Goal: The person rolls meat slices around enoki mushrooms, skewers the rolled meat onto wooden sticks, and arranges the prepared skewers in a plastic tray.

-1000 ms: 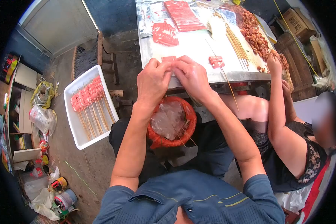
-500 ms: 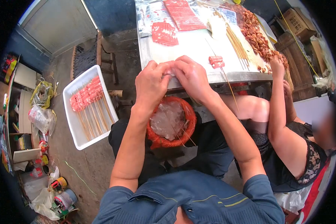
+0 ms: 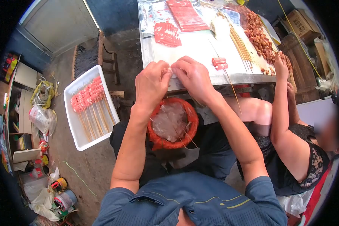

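Observation:
My left hand (image 3: 153, 80) and my right hand (image 3: 192, 77) meet at the near edge of the table (image 3: 199, 51), over a red-lined bucket. Both have thumb and fingers pinched together. A small pale bit shows between the fingertips; what it belongs to is hidden by the fingers. To the right of my right hand lies a skewer with two rolled meat slices (image 3: 219, 63), its stick jutting past the table edge. Beyond my hands are a small stack of red, white-flecked meat slices (image 3: 167, 34) and a larger block of slices (image 3: 187, 16).
Bare bamboo skewers (image 3: 240, 45) lie beside a heap of brown-red meat chunks (image 3: 257, 34). A white tray (image 3: 81, 130) at left holds several finished meat skewers (image 3: 88, 96). Between my knees stands the red-lined bucket (image 3: 192, 126) with clear plastic. A co-worker's hand (image 3: 281, 66) touches the heap.
My pinched fingers have shifted slightly, with less of the pale bit showing between them. The co-worker's hand has moved a little. The skewer, tray and stacks stay in place.

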Motion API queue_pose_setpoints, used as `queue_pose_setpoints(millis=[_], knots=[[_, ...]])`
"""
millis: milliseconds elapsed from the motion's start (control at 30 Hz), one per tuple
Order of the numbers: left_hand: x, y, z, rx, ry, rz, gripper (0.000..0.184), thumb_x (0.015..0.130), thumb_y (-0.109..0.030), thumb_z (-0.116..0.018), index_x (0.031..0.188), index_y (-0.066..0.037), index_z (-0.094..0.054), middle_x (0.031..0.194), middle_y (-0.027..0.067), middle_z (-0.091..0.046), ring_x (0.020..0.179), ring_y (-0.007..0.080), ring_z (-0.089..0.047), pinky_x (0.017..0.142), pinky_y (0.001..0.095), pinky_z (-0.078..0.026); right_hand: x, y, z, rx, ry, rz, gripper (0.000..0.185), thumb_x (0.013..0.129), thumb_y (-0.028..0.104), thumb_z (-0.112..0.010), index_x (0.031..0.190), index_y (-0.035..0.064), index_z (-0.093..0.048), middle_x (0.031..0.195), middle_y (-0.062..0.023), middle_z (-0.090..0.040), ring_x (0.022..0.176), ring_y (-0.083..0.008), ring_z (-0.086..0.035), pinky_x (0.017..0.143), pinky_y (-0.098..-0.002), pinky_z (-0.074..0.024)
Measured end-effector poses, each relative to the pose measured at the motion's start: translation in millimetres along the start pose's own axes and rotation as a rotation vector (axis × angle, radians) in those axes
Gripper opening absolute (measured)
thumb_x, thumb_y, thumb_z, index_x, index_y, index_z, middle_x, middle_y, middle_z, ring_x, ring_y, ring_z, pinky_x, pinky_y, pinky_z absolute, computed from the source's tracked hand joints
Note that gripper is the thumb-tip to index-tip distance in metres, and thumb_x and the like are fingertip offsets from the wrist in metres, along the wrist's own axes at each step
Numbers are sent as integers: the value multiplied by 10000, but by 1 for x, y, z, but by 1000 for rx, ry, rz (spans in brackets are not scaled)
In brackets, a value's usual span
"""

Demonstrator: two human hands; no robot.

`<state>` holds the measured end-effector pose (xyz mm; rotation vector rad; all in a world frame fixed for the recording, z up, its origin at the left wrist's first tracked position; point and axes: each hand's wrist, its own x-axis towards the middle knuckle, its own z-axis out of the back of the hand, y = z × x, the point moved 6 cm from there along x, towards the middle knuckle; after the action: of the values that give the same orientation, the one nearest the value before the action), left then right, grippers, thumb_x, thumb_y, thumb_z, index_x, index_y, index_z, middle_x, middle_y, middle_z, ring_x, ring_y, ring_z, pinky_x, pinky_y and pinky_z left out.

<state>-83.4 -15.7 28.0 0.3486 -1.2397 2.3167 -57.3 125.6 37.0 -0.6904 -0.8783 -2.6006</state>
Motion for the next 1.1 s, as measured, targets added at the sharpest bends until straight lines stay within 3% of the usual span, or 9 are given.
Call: queue_pose_setpoints(millis=[200,433,500,567,600,667,867,1000,1100], knots=[[6,6,-2,223,-33,-69,148,883,-206,-646,926,-85,-721,798,126,-592,735,311,-627,652,406,-496,9,-8,-4,54,-90,-35,94,845,96,-638,900,49,-698,890,-115,-666,808,-321,-661,694,-406,-534],[14,7,-3,338,-77,-117,193,897,-197,-624,1008,-65,-710,881,133,-607,808,318,-627,732,416,-504,14,-10,-12,56,11,-6,110,822,92,-666,918,55,-704,906,-104,-689,780,-304,-669,692,-389,-542],[14,-4,0,224,-148,-286,189,879,-129,-633,1033,-38,-693,957,141,-642,850,324,-631,772,398,-507,15,-11,-12,48,8,-27,120,814,84,-677,926,51,-705,895,-103,-692,747,-287,-671,677,-375,-543],[15,-3,0,94,-105,-273,194,860,-99,-648,1038,-32,-689,975,133,-653,838,295,-638,761,370,-509,10,-17,-10,267,-19,-215,138,802,46,-687,940,40,-704,842,-72,-694,694,-172,-662,630,-304,-524],[16,-4,-1,-37,-59,-257,206,842,-69,-664,1043,-26,-686,994,124,-663,826,267,-645,751,341,-512,9,-13,-4,264,-20,-216,138,802,46,-687,940,40,-704,842,-72,-694,694,-172,-662,630,-304,-524],[16,-2,-1,-164,23,-185,220,826,-48,-678,1044,-19,-682,974,109,-663,808,221,-638,725,313,-504,0,-20,-1,488,85,-504,195,816,22,-685,1012,13,-681,827,-29,-685,689,-66,-607,601,-229,-481],[12,-7,-8,-443,217,-93,201,832,-13,-690,1033,-1,-679,869,34,-651,682,75,-574,583,225,-453,-13,-11,13,858,49,-571,308,851,36,-688,1142,-24,-606,862,-16,-667,688,-41,-566,595,-199,-463],[9,-8,-14,-542,242,-53,160,860,-4,-679,1020,-5,-679,821,6,-646,631,37,-557,532,195,-428,-26,-14,21,853,53,-562,269,861,78,-707,1099,-21,-632,892,-24,-673,706,-49,-583,598,-201,-469],[9,-3,-17,-545,213,16,158,868,-7,-676,1026,-12,-672,827,7,-654,666,39,-574,540,194,-441,-41,-18,47,508,-35,-543,239,863,123,-723,1058,-5,-670,868,-34,-689,716,-65,-604,610,-218,-486]])
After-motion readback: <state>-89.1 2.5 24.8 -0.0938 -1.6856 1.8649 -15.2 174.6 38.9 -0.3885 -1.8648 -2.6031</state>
